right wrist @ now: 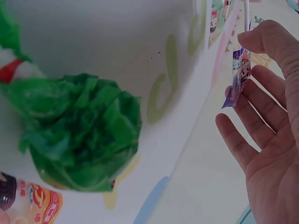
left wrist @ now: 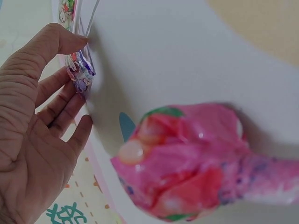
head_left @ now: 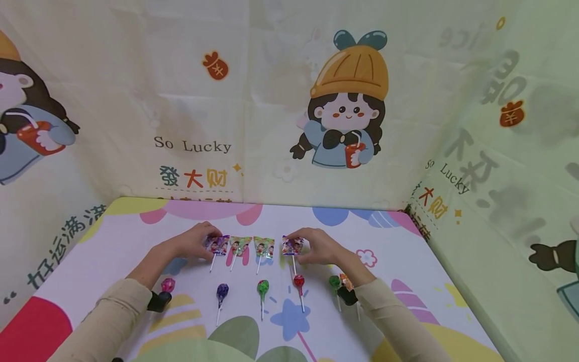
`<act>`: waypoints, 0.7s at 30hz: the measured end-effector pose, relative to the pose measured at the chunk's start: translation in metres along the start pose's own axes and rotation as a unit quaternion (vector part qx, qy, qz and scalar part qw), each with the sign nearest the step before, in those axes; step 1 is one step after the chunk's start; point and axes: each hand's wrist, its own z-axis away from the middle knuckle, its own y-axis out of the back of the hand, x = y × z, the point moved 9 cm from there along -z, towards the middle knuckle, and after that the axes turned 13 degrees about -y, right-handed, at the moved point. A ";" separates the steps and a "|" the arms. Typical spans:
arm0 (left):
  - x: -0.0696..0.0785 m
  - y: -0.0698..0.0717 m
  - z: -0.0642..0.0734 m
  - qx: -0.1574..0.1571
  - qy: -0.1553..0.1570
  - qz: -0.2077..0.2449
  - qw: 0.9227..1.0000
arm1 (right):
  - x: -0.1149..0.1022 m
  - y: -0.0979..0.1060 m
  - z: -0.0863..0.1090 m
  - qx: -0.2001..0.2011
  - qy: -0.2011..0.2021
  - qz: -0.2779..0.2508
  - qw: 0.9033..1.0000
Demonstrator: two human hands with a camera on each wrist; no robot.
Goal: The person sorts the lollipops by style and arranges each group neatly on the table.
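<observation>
My left hand (head_left: pixel 195 242) holds a lollipop in a flat purple packet (head_left: pixel 219 245) at the left end of the back row. In the left wrist view its thumb lies on the near side and its fingers (left wrist: pixel 60 105) behind the packet. My right hand (head_left: pixel 316 245) holds another lollipop in a purple packet (head_left: pixel 291 246) by its edges, stick pointing toward me. The right wrist view shows this packet (right wrist: pixel 240 77) between thumb and fingers. Two lollipops in green packets, one (head_left: pixel 240 246) and another (head_left: pixel 264 248), lie between the hands.
Nearer me lie round lollipops: pink (head_left: pixel 168 285), purple (head_left: pixel 222 290), green (head_left: pixel 263 287), red (head_left: pixel 299 281) and dark green (head_left: pixel 334 282). An orange packet (head_left: pixel 346 280) is partly hidden by the right wrist's black camera (head_left: pixel 347 295). Printed cloth walls (head_left: pixel 267 110) enclose the table (head_left: pixel 181 347).
</observation>
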 end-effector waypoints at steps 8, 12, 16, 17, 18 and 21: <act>0.000 0.000 0.000 0.004 -0.002 0.001 1.000 | -0.002 -0.008 -0.009 -0.016 -0.001 0.012 1.000; -0.002 -0.002 0.000 0.001 0.002 -0.001 1.000 | -0.004 -0.012 -0.012 -0.022 0.001 0.018 1.000; -0.003 -0.003 -0.001 0.001 0.006 -0.002 1.000 | -0.005 -0.015 -0.014 -0.026 0.005 0.023 0.999; -0.003 -0.002 -0.002 0.001 0.006 -0.002 1.000 | -0.005 -0.016 -0.015 -0.028 0.005 0.025 0.999; -0.004 -0.002 -0.002 0.002 0.007 -0.002 1.000 | -0.005 -0.017 -0.016 -0.030 0.005 0.026 0.999; -0.004 -0.002 -0.001 0.003 0.005 -0.002 1.000 | -0.006 -0.019 -0.018 -0.034 0.003 0.034 0.999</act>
